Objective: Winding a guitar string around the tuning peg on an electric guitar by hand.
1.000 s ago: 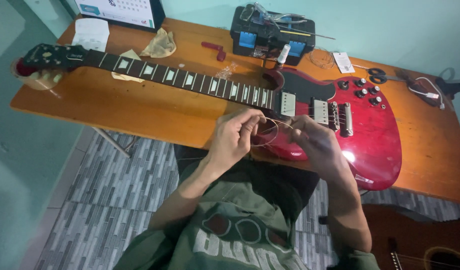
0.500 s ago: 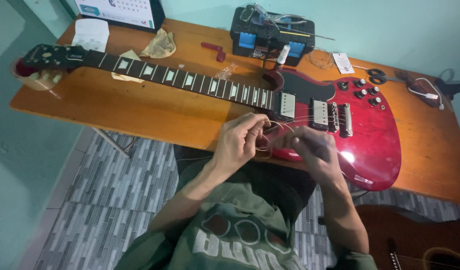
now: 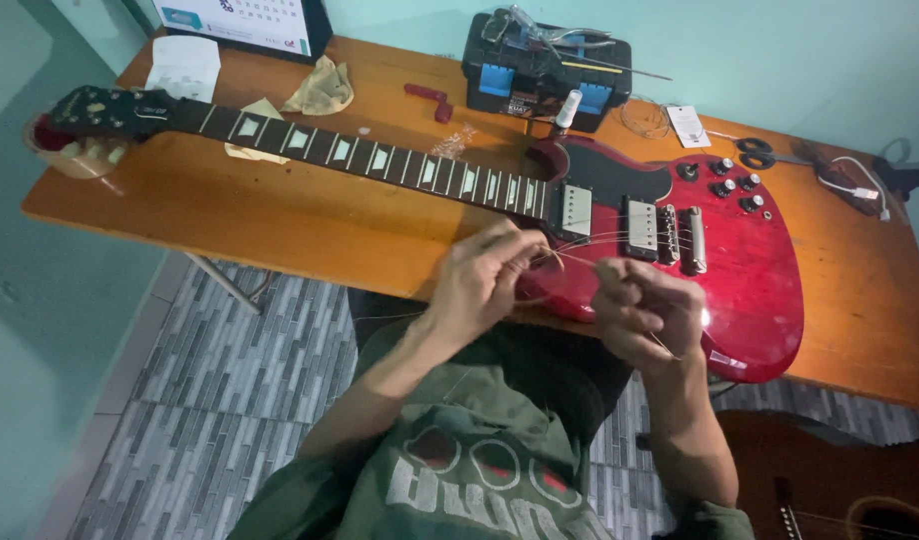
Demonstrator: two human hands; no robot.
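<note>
Head view, looking down: both hands work a thin guitar string just in front of the body of a red electric guitar that lies flat on an orange wooden table. The left hand is closed, its fingertips pinched on one end of the string; the right hand is curled shut on the other part, with a short bit of wire poking out below its fingers. Between the two grips the string runs as a pale, slightly curved line, close over the guitar's lower edge. Just beyond the hands sit the guitar's two pickups; its dark neck stretches away to the left of the left hand. Well beyond the grip, at the table's far edge, stands a black toolbox.
</note>
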